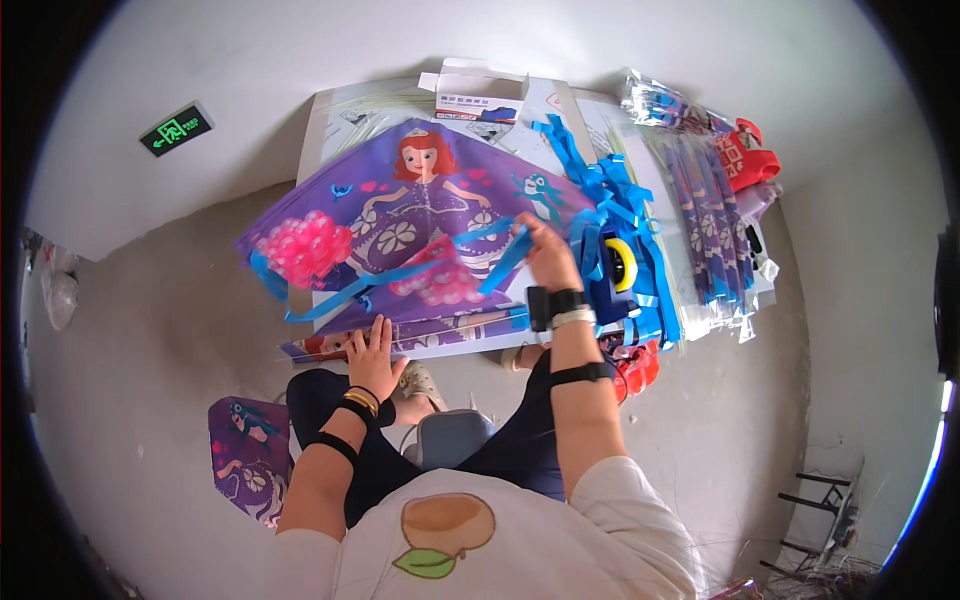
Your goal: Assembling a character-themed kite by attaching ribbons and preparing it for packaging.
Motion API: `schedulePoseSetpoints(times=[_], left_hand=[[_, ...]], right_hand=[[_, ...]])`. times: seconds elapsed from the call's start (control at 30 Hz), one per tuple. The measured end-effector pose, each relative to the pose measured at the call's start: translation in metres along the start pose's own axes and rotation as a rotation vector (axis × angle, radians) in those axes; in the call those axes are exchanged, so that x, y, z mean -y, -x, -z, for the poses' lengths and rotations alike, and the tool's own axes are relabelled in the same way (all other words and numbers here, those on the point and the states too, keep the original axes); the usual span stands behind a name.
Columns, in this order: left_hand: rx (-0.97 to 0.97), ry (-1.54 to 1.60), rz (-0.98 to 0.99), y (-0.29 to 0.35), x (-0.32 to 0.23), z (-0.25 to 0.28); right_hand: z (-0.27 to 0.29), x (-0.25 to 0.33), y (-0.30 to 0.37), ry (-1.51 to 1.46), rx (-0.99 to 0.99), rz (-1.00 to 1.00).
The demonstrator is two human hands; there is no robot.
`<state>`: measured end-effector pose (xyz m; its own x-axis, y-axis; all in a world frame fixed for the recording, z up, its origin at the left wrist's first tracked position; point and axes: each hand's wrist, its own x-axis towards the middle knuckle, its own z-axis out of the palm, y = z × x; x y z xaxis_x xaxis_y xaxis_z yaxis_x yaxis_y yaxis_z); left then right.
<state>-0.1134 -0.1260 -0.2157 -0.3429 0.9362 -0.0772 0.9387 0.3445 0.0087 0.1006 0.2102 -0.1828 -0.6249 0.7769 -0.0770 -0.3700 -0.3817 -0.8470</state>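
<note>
A purple kite printed with a red-haired princess lies spread on the table. A long blue ribbon crosses its lower part and hangs past its left corner. My right hand pinches the ribbon near the kite's right side, fingers closed. My left hand lies flat, fingers apart, on the near folded edge of printed fabric, where a thin rod runs along it. Just right of my right hand, a dark blue tape dispenser with a yellow ring stands among a heap of blue ribbons.
An open white carton stands at the table's far edge. Several folded kites in clear bags lie at the right beside a red bag. Another purple kite piece hangs at lower left. A grey stool sits between my legs.
</note>
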Motion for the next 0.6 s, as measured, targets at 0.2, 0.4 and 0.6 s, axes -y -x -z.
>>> schedulePoseSetpoints(times=[0.2,0.4,0.6], left_hand=[[-0.023,0.008,0.007,0.003,0.004,0.002],[-0.017,0.019,-0.003,0.001,0.001,0.004],[-0.028,0.042,0.009,0.007,0.006,0.005]], right_hand=[[-0.007,0.127,-0.002,0.024,0.046,0.220],[0.019,0.183,-0.013,0.018,0.122,0.186],[0.014,0.207,-0.030,0.335,0.043,0.091]])
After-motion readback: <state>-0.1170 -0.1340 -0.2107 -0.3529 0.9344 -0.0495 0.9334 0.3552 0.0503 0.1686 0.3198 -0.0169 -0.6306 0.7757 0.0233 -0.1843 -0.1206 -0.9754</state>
